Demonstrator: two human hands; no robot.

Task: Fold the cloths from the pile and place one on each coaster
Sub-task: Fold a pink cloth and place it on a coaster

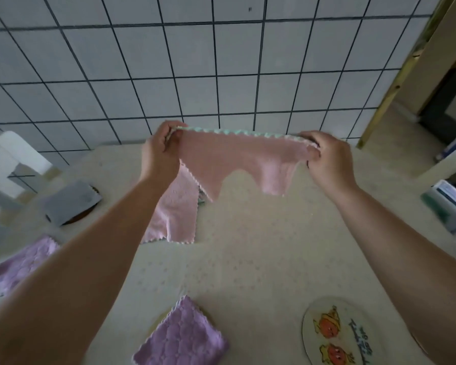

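**Pink cloth held up for folding, 1 coaster plainly bare**

Both hands hold a pink cloth [242,164] in the air above the table [261,259], stretched between them along its top edge. The left hand [159,154] has its fingers curled round the left corner; the right hand [327,159] pinches the right corner the same way. The cloth hangs loose below, with 2 points drooping, so I judge the fold is only starting. A mint-green edge shows along the top; whether that is the cloth's other face or a second cloth I cannot tell.

Under the left forearm lies what remains of the pile [177,217], with another pink cloth on top.

As for progress, 3 cloths look already placed: a folded purple cloth [182,338] on a coaster at the near edge, a grey cloth [69,204] over a dark round coaster at the left, and a second purple cloth [21,262] at the far left, whose coaster is not visible. The printed coaster [334,335] at the near right is bare, so it seems the likely place for the cloth in hand.

That coaster shows 2 orange cartoon figures and a line of dark writing, too blurred to read. Boxes at the right edge carry no legible label.
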